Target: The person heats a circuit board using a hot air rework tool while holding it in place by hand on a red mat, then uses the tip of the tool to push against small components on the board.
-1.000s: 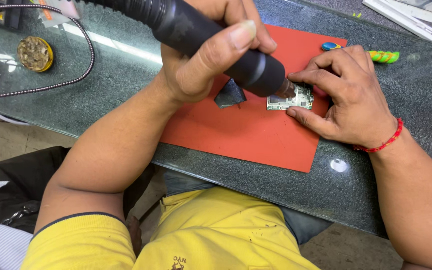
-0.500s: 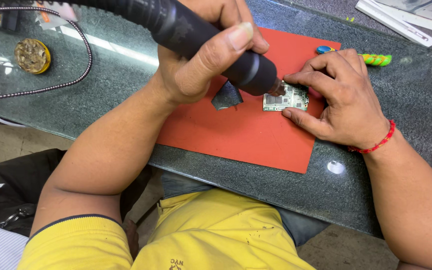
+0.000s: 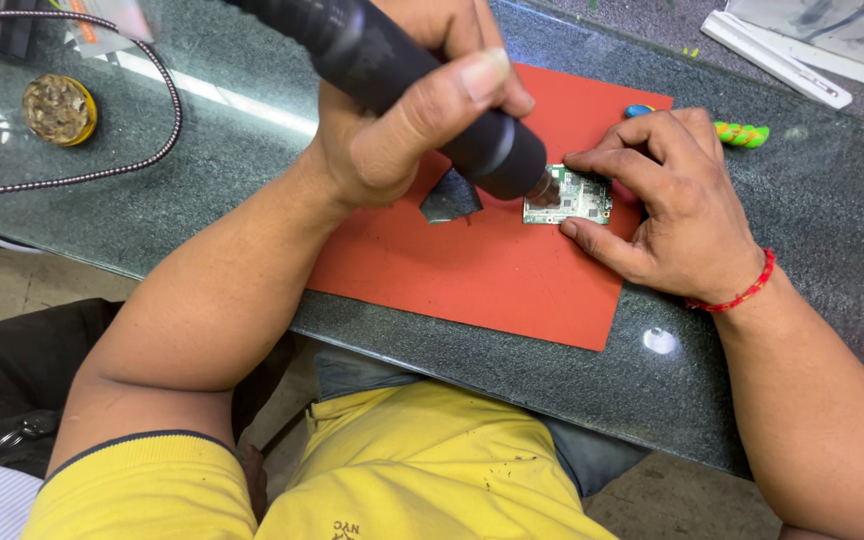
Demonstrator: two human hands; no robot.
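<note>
Nearest the camera, below the counter edge: a yellow shirt (image 3: 422, 470) with a dark collar trim, and a strip of blue-grey trousers (image 3: 572, 450) under the stone lip. To the near left, a dark bag or cloth (image 3: 12, 380) and a striped white fabric in the corner.

On the dark speckled stone counter (image 3: 792, 330): one red rectangular mat (image 3: 492, 270), lying slightly askew, its near edge close to the counter's lip.

On the mat, centre: a small grey angular scrap (image 3: 449, 197), flat, just left of the work. Beside it, a small green circuit board (image 3: 570, 196), rectangular, flat on the mat.

Right hand (image 3: 672, 205): fingers spread narrow, thumb and forefinger pinning the board's near and far edges; a red bead bracelet (image 3: 737, 295) at the wrist.

Left hand (image 3: 412, 110): closed in a full grip round a thick black handpiece (image 3: 402, 75), held slantwise, its metal nozzle end pointing down at the board's left edge; whether it touches cannot be told.

Behind the right hand, at the mat's far edge: a green ribbed item (image 3: 742, 132) and a blue-and-yellow tip (image 3: 638, 110), partly hidden by the fingers.

Far left: a round yellow tin (image 3: 59, 108) of brassy wool, and a braided black cable (image 3: 142, 140) curving past it.

Far right corner: a long white flat strip (image 3: 777, 60) set diagonally, with a pale sheet (image 3: 842, 30) behind it; markings too small to tell.
</note>
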